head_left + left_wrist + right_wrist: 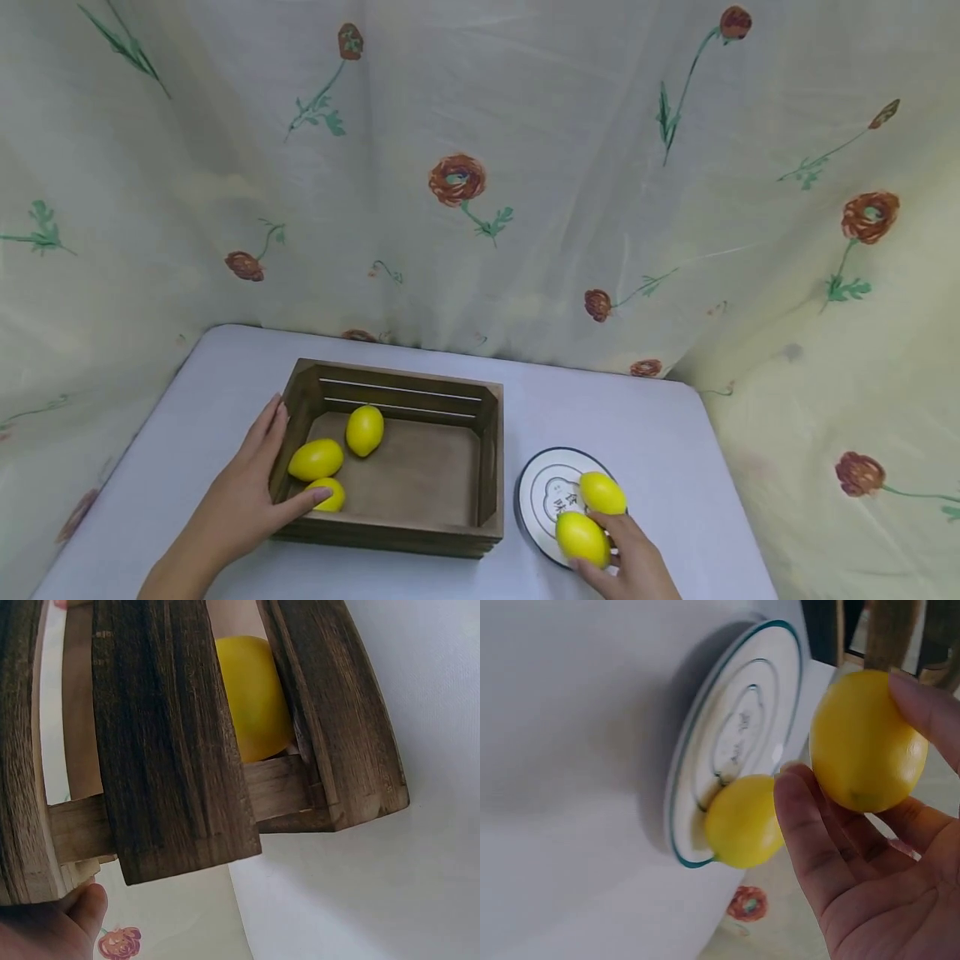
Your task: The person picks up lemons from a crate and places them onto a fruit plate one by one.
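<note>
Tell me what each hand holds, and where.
Right hand pinches a lemon at its sides. Left hand grips the crate at its front-left corner.

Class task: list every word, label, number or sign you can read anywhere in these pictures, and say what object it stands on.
Dark printed characters on the round white plate with a dark rim: too small and blurred to read, partly hidden by a yellow lemon.
Nothing readable on the dark wooden slatted crate or the flowered cloth backdrop.

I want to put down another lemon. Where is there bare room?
The crate floor is free right of its three lemons. The plate is bare on its left; the right hand and two lemons crowd its right.
</note>
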The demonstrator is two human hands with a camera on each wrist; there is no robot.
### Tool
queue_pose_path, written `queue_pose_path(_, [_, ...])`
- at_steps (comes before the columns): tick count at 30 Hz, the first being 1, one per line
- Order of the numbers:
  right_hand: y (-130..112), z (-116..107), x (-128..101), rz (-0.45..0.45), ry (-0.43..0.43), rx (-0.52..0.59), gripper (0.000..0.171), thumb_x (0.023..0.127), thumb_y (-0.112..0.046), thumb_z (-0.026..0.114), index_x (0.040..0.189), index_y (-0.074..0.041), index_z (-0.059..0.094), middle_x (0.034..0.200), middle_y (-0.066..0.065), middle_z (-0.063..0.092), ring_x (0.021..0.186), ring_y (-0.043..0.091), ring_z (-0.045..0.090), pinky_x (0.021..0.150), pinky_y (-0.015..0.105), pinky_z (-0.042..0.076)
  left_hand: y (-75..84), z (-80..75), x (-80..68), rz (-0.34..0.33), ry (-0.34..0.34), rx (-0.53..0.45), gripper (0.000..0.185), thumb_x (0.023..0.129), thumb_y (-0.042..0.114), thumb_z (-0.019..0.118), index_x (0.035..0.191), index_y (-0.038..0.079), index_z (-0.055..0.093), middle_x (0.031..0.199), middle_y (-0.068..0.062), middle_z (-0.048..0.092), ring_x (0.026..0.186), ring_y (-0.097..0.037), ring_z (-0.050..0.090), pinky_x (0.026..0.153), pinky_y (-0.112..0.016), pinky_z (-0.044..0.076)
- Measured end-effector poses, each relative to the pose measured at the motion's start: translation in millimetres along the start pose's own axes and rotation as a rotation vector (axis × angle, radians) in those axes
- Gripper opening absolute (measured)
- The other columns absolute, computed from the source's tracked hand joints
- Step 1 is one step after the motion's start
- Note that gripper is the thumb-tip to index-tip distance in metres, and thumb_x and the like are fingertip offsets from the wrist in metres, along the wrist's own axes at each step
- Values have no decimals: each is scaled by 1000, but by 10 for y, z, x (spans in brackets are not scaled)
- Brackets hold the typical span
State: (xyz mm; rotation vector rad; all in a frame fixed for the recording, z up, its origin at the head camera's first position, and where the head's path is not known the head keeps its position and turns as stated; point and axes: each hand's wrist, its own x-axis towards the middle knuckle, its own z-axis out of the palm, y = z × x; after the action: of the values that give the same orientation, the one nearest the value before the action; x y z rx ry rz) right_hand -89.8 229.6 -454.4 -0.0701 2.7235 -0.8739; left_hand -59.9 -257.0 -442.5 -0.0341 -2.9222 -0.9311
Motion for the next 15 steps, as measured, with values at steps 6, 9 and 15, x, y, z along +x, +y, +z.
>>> queue_pose_path(6, [156, 95, 43, 65, 13, -74, 74, 81, -27, 91, 138, 6, 57, 123, 12, 61, 99, 22, 62, 88, 41, 59, 6, 1, -7, 1, -7, -20, 123, 86, 62, 78, 166, -2, 10, 176, -12, -1, 148, -54, 31, 106, -74, 38])
queue_pose_path(9, [226, 145, 72, 74, 36, -71, 75, 82, -26, 91, 138, 8, 54, 125, 15, 62, 101, 24, 63, 89, 43, 58, 2, -16, -20, 0, -7, -24, 122, 87, 61, 78, 166, -2, 10, 176, -12, -1, 147, -55, 31, 105, -75, 38])
queue_pose_path(15, [287, 183, 91, 122, 56, -64, 73, 83, -22, 90, 138, 9, 52, 126, 20, 63, 103, 29, 64, 91, 46, 58, -9, -2, -20, -4, -10, -32, 122, 87, 60, 78, 166, -1, 9, 176, -11, -3, 148, -55, 30, 105, -76, 37])
